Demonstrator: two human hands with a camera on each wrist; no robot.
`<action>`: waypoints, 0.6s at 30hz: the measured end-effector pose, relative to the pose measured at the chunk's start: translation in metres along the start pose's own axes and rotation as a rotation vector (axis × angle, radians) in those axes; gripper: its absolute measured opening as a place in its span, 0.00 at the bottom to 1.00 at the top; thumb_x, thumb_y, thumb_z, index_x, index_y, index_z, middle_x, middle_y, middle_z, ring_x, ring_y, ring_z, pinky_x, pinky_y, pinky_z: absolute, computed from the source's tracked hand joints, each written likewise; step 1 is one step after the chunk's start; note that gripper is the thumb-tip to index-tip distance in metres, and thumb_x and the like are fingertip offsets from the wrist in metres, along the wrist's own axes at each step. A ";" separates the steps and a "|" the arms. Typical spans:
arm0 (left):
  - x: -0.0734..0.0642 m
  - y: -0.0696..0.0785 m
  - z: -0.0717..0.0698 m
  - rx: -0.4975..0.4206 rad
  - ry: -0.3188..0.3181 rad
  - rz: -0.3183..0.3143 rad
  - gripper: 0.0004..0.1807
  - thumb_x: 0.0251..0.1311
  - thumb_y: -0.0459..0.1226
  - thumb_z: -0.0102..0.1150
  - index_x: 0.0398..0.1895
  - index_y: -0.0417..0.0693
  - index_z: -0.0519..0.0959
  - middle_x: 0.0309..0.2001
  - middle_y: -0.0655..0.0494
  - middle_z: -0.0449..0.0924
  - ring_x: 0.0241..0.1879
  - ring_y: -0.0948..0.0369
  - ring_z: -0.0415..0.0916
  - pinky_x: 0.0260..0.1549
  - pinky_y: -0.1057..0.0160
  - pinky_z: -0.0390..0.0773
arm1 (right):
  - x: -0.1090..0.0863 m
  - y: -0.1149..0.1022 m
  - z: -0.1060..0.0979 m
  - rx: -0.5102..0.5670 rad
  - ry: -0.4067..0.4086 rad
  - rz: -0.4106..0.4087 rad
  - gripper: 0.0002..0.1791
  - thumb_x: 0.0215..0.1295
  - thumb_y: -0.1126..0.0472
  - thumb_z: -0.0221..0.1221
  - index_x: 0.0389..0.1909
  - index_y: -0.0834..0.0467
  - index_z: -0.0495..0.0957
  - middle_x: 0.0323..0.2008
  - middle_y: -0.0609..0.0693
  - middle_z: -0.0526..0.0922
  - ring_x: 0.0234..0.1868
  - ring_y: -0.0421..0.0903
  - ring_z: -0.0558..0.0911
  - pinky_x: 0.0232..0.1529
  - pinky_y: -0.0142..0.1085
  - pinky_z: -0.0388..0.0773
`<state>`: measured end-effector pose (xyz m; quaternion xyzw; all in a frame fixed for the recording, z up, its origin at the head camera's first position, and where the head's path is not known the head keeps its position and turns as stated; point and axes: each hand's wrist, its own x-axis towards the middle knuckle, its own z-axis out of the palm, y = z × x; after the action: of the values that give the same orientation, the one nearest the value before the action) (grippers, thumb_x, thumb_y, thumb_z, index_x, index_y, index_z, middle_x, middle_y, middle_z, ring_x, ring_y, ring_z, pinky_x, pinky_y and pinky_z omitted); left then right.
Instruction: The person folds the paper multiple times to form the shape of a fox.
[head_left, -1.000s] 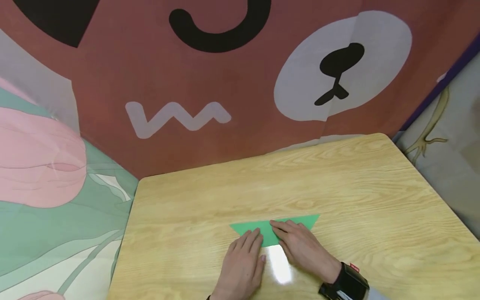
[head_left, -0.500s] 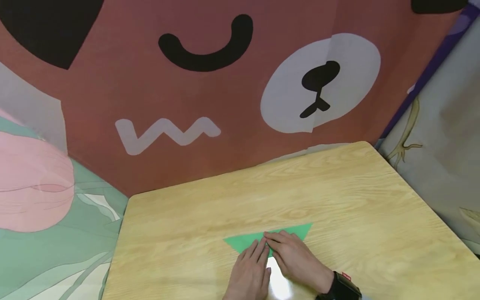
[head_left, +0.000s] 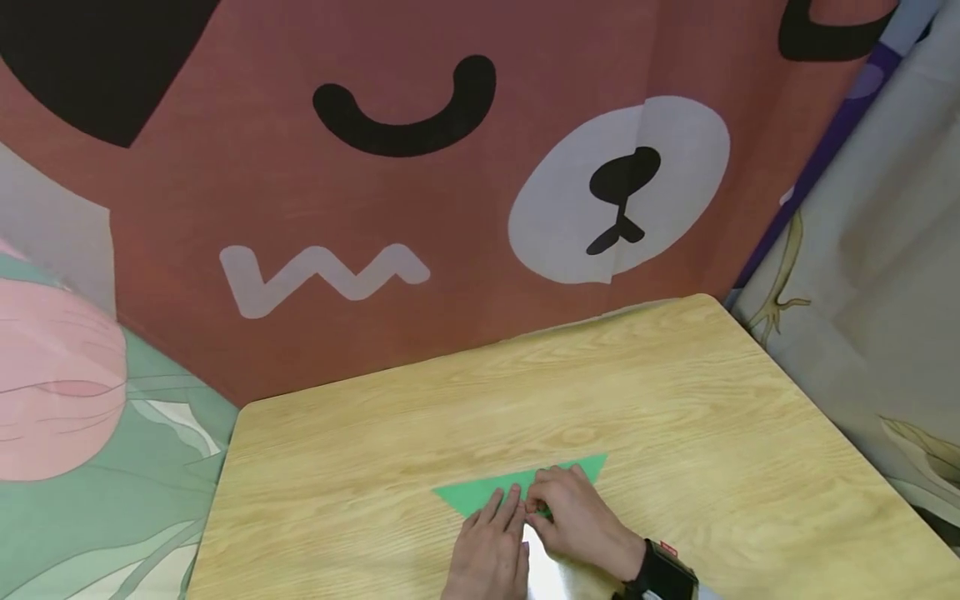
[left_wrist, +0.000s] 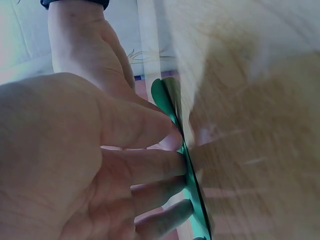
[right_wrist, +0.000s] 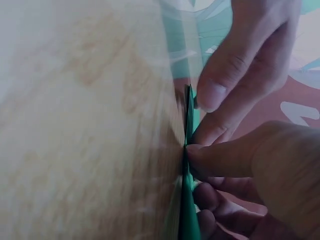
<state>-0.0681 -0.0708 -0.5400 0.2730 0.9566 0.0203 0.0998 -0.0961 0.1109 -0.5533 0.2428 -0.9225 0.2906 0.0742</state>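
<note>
A folded sheet of green paper [head_left: 480,493] lies on the wooden table, its long straight edge on the far side and a pointed corner at each end. My left hand [head_left: 489,546] rests on its near left part with the fingers straight, pressing it down. Close beside it, my right hand [head_left: 576,518] has curled fingers and pinches the near edge of the paper between thumb and forefinger. In the right wrist view, that thumb [right_wrist: 220,157] meets the edge of the paper [right_wrist: 189,215]. Seen from the left wrist, one end of the paper [left_wrist: 161,95] bends up from the table.
The light wooden table [head_left: 360,450] extends around the paper and reaches a printed cloth [head_left: 337,333] with a bear's face at the back. Patterned curtains [head_left: 862,317] hang at the right side. A black watch [head_left: 660,573] is on the right wrist.
The right hand has shifted in towards the left hand, and its fingers have curled from flat into a pinch on the paper's near edge. The head view has also tilted and shifted.
</note>
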 end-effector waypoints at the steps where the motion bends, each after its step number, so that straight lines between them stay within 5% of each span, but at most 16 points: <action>1: 0.000 0.000 0.000 0.007 0.002 -0.002 0.30 0.75 0.50 0.51 0.77 0.50 0.70 0.81 0.57 0.62 0.78 0.54 0.64 0.69 0.50 0.76 | 0.001 0.000 -0.001 0.013 -0.011 0.005 0.14 0.57 0.58 0.75 0.20 0.42 0.80 0.23 0.30 0.73 0.27 0.27 0.65 0.34 0.28 0.57; 6: 0.002 0.001 0.003 0.005 0.004 -0.007 0.31 0.75 0.50 0.51 0.77 0.53 0.70 0.81 0.63 0.60 0.78 0.55 0.63 0.68 0.50 0.76 | 0.002 0.004 0.000 0.096 -0.061 0.044 0.19 0.58 0.62 0.73 0.18 0.42 0.75 0.20 0.29 0.69 0.24 0.27 0.64 0.34 0.29 0.57; 18: 0.004 -0.003 0.006 -0.023 0.078 0.024 0.28 0.70 0.46 0.58 0.72 0.52 0.76 0.79 0.61 0.65 0.75 0.53 0.68 0.64 0.50 0.80 | 0.009 0.012 -0.004 0.236 -0.112 0.116 0.14 0.55 0.66 0.74 0.20 0.47 0.82 0.21 0.33 0.74 0.24 0.28 0.70 0.32 0.27 0.67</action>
<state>-0.0716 -0.0717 -0.5464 0.2822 0.9562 0.0431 0.0652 -0.1099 0.1178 -0.5533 0.2121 -0.8971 0.3868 -0.0232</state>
